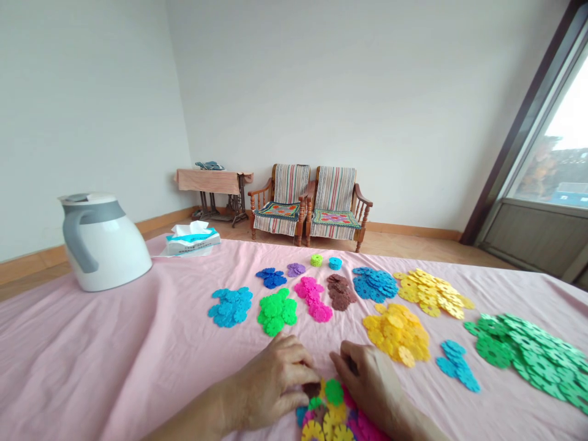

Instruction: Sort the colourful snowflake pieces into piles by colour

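Both my hands rest at the near edge of a pink cloth (138, 349), over a mixed heap of plastic snowflake discs (328, 416). My left hand (271, 383) has its fingers curled, pinching a dark brown disc (312, 388) at the heap's top. My right hand (372, 386) is curled too, fingertips touching the heap next to a green disc (334, 392); what it holds is hidden. Beyond lie sorted piles: light blue (229, 306), bright green (277, 311), pink (313, 298), brown (340, 291), blue (375, 283), yellow (399, 332).
A white kettle with a grey handle (101, 242) stands at the far left, a tissue pack (192, 239) behind it. More piles lie right: yellow (434, 292), dark green (533, 355), small blue (457, 364). Two wooden armchairs (310, 205) stand by the wall.
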Motion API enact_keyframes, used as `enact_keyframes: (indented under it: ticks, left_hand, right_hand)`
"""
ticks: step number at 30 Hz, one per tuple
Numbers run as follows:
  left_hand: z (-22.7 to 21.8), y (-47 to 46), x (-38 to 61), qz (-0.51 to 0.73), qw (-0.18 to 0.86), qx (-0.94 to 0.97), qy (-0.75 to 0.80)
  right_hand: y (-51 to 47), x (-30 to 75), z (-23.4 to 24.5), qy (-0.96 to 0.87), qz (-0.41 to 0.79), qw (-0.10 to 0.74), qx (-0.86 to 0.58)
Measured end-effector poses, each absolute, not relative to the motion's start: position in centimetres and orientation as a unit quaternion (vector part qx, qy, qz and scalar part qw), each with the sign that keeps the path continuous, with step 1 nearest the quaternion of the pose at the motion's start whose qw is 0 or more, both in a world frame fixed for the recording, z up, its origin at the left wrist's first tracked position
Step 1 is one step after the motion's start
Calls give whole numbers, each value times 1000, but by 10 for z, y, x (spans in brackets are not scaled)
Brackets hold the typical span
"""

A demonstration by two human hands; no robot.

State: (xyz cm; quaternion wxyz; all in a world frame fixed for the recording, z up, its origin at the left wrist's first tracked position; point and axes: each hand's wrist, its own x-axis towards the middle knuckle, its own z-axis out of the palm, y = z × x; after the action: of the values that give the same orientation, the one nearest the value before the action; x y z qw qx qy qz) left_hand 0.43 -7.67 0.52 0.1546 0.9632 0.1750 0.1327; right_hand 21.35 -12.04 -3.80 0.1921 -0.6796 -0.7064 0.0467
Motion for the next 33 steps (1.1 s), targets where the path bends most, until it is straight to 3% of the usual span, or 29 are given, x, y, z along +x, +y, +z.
enact_keyframes:
  ticks: [21, 33]
  left_hand:
    - [7, -77, 10, 104, 154, 969, 160]
    - [1, -77, 10, 164, 126, 965, 163]
  right_hand:
    - [-112, 214, -54, -706, 4, 201, -680]
    - [-113, 212, -50, -698, 6, 193, -689]
